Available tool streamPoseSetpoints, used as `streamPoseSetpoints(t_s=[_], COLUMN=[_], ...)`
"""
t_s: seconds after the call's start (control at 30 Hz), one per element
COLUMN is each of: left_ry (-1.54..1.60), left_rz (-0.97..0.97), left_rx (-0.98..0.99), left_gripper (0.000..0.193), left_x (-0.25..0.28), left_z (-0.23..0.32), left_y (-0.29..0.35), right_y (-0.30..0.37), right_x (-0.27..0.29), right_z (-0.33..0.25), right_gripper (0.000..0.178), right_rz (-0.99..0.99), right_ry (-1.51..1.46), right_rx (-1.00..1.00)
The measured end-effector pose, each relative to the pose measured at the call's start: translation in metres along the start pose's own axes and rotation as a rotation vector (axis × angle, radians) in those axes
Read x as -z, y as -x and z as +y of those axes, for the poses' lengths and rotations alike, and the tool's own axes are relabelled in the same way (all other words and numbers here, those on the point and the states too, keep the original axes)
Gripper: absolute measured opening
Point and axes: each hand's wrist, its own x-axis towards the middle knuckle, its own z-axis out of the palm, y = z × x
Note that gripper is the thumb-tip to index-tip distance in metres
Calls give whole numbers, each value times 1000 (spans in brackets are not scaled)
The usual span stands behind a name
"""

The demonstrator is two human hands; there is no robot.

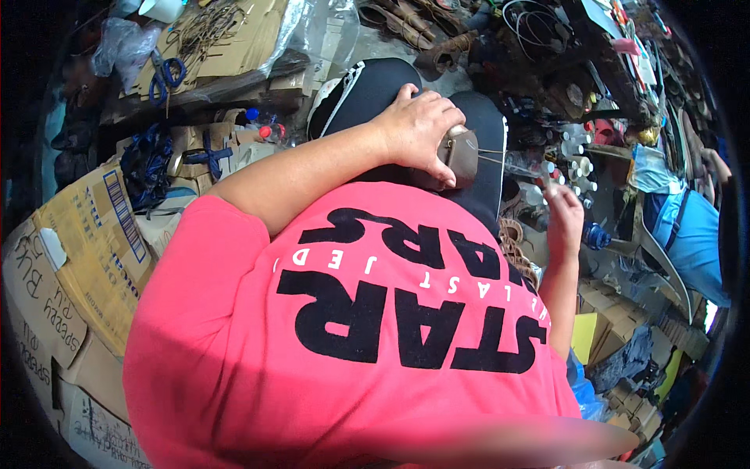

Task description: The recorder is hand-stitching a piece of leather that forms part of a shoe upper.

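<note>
My left hand (422,133) is closed over a brown shoe (462,159) on my lap, thumb on the near side. Much of the shoe is hidden under my palm and fingers. Two thin strands of thread (491,155) stretch from it over my dark-clad thigh toward the right. Out to that side, my right hand (564,217) is raised with its fingertips pinched, in line with the thread. The far end of the thread blurs into the clutter at those fingertips.
Several small bottles (578,164) stand beyond my right hand. Cardboard boxes (94,250) are stacked at my left. Blue-handled scissors (166,78) lie by a cardboard-topped bench (211,47) at the far left. A blue bag (687,242) is at the right.
</note>
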Motion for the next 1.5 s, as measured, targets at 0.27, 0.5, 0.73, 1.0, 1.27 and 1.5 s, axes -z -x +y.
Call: streamPoseSetpoints(t_s=[0.27, 0.5, 0.73, 1.0, 1.27, 1.5], left_ry=[-3, -92, 52, 957, 188, 827], left_rz=[41, -33, -520, -355, -285, -357], left_rx=[-24, -34, 140, -41, -220, -22], left_gripper=[78, 70, 56, 27, 24, 35], left_x=[-3, 3, 18, 1, 41, 11], left_z=[1, 1, 27, 28, 80, -2], left_y=[2, -6, -75, -114, -123, -116], right_y=[-20, -20, 12, 30, -14, -25], right_x=[-88, -56, -60, -55, -88, -69], right_z=[-37, -10, -29, -13, -29, -25], right_gripper=[18, 16, 21, 22, 13, 25], right_rz=[-167, -222, -211, -144, -297, -348], right_ry=[-1103, -862, -732, -567, -621, -940], right_rx=[-118, -26, 50, -154, 16, -49])
